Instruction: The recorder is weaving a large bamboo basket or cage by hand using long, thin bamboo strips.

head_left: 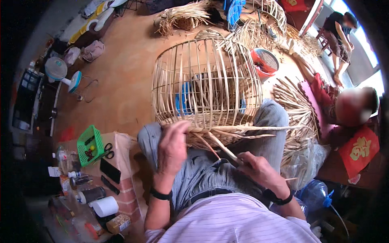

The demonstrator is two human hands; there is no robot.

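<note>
A large basket (pixel 207 81) rests against my knees, its open wire frame wound with pale strips and its near side closely woven from dried plant stalks. My left hand (pixel 173 148) is closed at the left of the weave's near edge, its fingertips partly hidden there. A dried stalk (pixel 222 146) runs from that edge to my right hand (pixel 259 169), which is shut on its lower end above my lap. Other loose stalk ends (pixel 259 128) stick out to the right across my right knee.
Bundled stalks (pixel 293 109) lie right of my knee, near a clear plastic bag (pixel 306 162) and a red basin (pixel 263 65). On the left, a low table (pixel 125 174) bears a green basket (pixel 90 139), scissors (pixel 107 152) and bottles. Two other people are at the right.
</note>
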